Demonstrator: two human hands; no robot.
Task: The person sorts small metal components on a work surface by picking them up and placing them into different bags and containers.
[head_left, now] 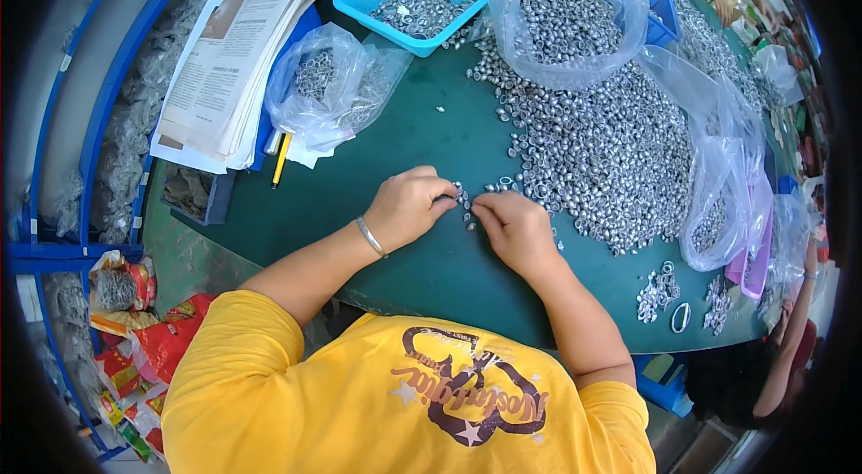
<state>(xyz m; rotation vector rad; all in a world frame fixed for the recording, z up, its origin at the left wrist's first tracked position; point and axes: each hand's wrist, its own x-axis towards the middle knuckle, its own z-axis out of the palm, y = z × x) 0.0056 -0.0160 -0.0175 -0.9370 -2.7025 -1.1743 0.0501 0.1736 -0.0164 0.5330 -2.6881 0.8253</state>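
I see large decorative lettering across the yellow shirt (296, 402) and dense print on the booklet (229, 61) at upper left, its lines too small for me to read. The left hand (411, 206) and right hand (521, 230) face each other over the green table (422, 137), fingers narrowed around small silver pieces (462, 197) lying between them; whether either grips one, I cannot tell. A silver heap (602, 160) crowds the right hand's far side, a clear bag (548, 70) on it, a turquoise basket (422, 45) beside.
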